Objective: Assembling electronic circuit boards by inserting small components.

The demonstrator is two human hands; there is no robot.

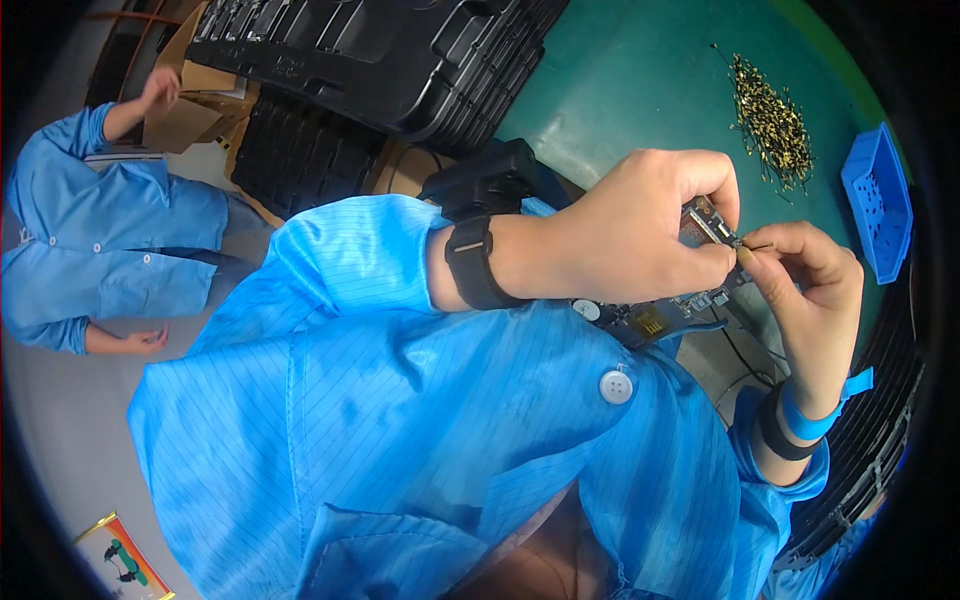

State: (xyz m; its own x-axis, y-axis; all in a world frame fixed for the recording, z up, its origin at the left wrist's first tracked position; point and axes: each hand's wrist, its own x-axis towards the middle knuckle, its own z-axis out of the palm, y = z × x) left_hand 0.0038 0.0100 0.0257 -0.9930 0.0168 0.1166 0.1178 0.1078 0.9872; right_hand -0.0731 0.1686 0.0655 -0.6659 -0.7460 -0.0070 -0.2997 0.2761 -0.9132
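Nearby, from 6 o'clock up to the middle of the view, the wearer is covered by a glossy blue coat (450, 400), finely striped and fastened with a round white button (616, 387). The left wrist is ringed by a matte black strap (470, 262), the right by a blue band (805, 422) and a black band (778, 432).

Toward 3 o'clock a flat, dark circuit board (650, 322) is held, partly hidden, its face studded with small metal parts. It is grasped by the left hand (640, 225), whose fingers are curled over it. At its edge a small thin piece (760, 246) is pinched between thumb and fingertip of the right hand (825, 275); its exact shape cannot be told.

Beyond, at 2 o'clock, a smooth green table (620, 90) is topped with a loose heap of tiny black-and-yellow pieces (775, 130) with wiry ends. Nearer 3, an angular blue bin (897, 250) is dotted inside with dark specks. At 11 o'clock, ribbed black trays (400, 70) are stacked; at 10, brown cardboard (185, 120) is seen. Farthest, toward 9, 1 blue-coated co-worker (110, 230) is seen over grey floor (80, 400).
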